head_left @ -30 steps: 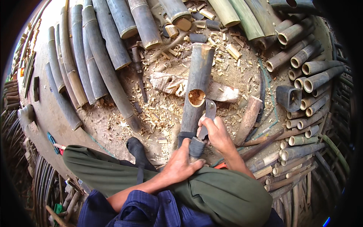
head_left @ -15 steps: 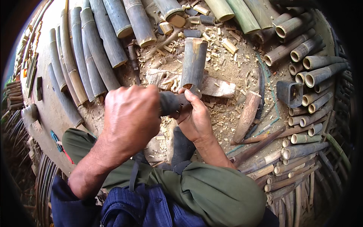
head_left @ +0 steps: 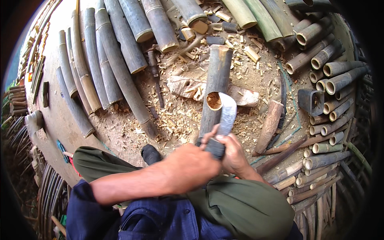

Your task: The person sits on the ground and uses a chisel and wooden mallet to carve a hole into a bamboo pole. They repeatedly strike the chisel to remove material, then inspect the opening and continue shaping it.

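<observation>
A curved-bladed knife (head_left: 228, 114) stands with its pale blade pointing away from me, over the right edge of a round hole in a bamboo tube (head_left: 218, 72). My left hand (head_left: 192, 168), smeared by motion, is closed around its dark handle. My right hand (head_left: 232, 154) is closed where blade and handle meet, its thumb lying against the metal. The tube leans across a rough wooden block (head_left: 186, 87), its near end partly hidden by my hands.
Long bamboo poles (head_left: 120, 48) lie at the far left. Short cut tubes (head_left: 336, 86) are stacked on the right beside a dark square container (head_left: 310, 102). Wood shavings (head_left: 180, 128) cover the ground. A bark-covered log piece (head_left: 269, 127) lies right of the tube.
Both hands have come nearer to me and rightward with the knife. Its blade has swung into plain sight, and the hole in the tube now shows. The whole view has shifted slightly.
</observation>
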A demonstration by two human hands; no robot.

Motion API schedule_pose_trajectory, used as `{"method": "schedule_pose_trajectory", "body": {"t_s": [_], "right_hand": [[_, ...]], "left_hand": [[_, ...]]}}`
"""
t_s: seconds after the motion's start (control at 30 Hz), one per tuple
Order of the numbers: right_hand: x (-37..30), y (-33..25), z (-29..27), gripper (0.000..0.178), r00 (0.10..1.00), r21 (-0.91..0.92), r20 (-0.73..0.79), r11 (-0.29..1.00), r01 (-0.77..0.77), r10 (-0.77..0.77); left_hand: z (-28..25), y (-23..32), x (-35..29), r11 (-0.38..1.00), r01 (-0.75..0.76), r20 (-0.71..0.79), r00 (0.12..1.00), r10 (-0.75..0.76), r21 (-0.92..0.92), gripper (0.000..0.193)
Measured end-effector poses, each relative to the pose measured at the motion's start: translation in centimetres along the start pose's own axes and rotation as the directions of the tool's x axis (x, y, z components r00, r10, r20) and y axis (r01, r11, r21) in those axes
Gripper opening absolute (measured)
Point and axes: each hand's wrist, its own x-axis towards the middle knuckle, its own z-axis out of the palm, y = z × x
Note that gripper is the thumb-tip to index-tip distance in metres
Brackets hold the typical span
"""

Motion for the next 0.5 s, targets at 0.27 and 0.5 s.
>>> {"method": "schedule_pose_trajectory", "body": {"t_s": [0.27,0.5], "right_hand": [[-0.7,-9.5,-9.2,0.028,0.829,-0.879,0.269,-0.477,0.003,-0.49],[6.2,-19.2,3.6,0.034,0.965,-0.548,0.244,-0.835,0.057,-0.095]], "left_hand": [[1.3,-4.4,16.1,0.98,-0.2,-0.6,0.783,0.16,0.0,0.075],[-0.4,-6.6,14.1,0.865,-0.354,-0.894,0.399,-0.204,-0.355,0.088]]}}
